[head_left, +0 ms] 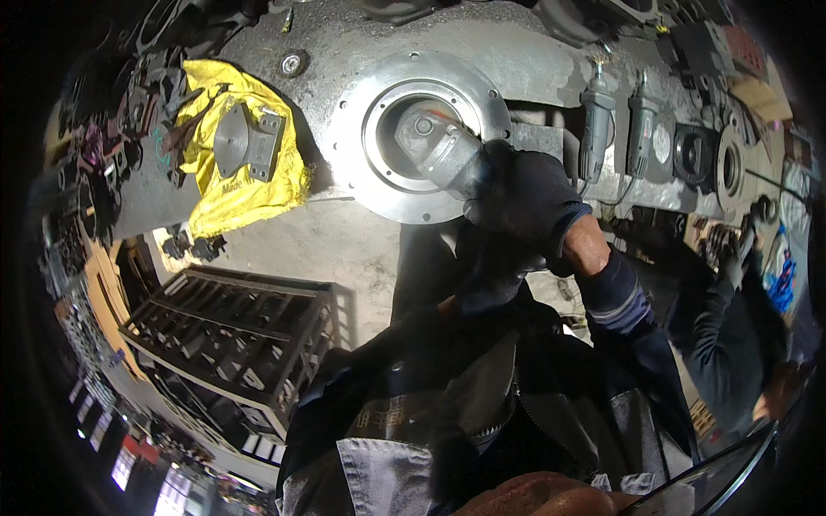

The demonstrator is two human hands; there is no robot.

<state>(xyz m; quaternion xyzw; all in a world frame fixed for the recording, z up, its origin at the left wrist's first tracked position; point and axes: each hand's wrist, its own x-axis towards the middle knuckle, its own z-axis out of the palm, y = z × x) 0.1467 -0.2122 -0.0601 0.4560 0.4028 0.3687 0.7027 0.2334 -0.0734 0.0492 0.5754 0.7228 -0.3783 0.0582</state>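
Note:
My right hand (540, 196), in a dark glove, is wrapped round the body of a grey angle grinder (443, 153). The grinder's head is over the central opening of a round silver metal flange (351, 142) with bolt holes round its rim; the working side of the head is hidden. Below the right hand, close to my body, my left hand (501, 282) is also gloved and in deep shade. Its fingers look curled, but what they hold cannot be made out.
On a yellow sack (211, 202) at left lies a machined metal bracket (249, 142). Two more hand grinders (595, 129) lie at right, near a ring-shaped part (730, 168). A dark metal rack (232, 318) stands below left. Another person's arm (718, 318) is at far right.

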